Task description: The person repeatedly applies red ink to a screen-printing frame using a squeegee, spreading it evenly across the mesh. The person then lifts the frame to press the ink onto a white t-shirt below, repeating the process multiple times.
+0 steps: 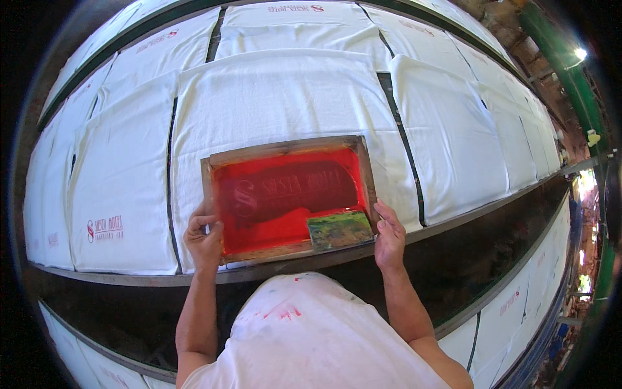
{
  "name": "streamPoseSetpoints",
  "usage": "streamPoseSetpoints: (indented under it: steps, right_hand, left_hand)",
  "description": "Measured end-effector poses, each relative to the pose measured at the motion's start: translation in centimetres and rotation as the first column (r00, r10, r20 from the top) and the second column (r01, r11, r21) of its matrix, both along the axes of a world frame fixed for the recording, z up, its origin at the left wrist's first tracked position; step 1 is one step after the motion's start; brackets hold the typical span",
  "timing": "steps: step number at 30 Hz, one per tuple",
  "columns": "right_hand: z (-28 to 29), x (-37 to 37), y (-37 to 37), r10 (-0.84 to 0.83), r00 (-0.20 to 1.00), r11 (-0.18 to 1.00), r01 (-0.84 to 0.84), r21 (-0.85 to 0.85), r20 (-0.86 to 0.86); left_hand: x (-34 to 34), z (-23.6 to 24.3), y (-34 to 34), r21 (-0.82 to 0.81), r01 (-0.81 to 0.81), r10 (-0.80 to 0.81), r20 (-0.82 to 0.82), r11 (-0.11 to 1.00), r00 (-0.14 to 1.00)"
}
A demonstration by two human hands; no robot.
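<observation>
A wooden screen-printing frame (283, 146) rests on or just over a white cloth (278, 91) laid flat on a long printing table. Its mesh (288, 185) is coated with red ink, and reversed lettering shows faintly through it. A flat, green-stained rectangular piece, perhaps a squeegee (339, 229), lies in the frame's lower right corner. My left hand (203, 235) grips the frame's left end near the lower corner. My right hand (389, 233) grips the right end beside the green-stained piece.
More white cloths with red printed marks (123, 168) line the table on both sides and behind. The metal table edge (453, 211) runs below the frame. Another row of cloths (492, 311) lies beyond a dark gap near my body. A green beam (570, 97) with a lit lamp is at right.
</observation>
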State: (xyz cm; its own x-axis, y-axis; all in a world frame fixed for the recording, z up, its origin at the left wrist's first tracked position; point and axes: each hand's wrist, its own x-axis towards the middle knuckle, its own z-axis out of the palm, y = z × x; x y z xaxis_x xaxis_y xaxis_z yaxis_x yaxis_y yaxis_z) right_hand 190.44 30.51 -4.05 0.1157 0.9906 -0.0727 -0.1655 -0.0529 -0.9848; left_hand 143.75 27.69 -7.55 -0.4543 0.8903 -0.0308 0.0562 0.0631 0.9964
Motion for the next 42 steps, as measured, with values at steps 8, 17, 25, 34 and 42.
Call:
streamPoseSetpoints:
  steps: [8,17,25,34,42]
  right_hand:
    - [-2.8,3.2,-0.2,-0.050,0.997,0.998,0.052,-0.038,0.064]
    - [-2.7,2.8,-0.8,0.011,0.998,1.000,-0.010,0.015,-0.059]
    - [-2.8,2.0,0.4,-0.003,0.994,0.999,-0.002,0.052,0.110]
    - [-2.0,1.9,-0.2,-0.060,0.998,0.997,0.059,0.053,0.027]
    - [-1.2,2.4,0.0,0.037,0.894,0.999,-0.047,0.012,0.447]
  left_hand:
    - [1.6,-2.6,-0.1,0.077,-0.009,0.011,-0.025,0.997,1.000]
    - [2.3,-1.2,0.2,0.078,-0.049,0.045,0.058,0.996,0.997]
    - [2.0,-2.2,0.9,0.148,-0.017,-0.004,0.143,0.989,0.990]
    - [2.3,-2.3,1.8,0.175,0.016,-0.052,0.202,0.984,0.978]
    - [2.4,-1.5,1.7,0.123,0.049,-0.046,-0.029,0.991,0.999]
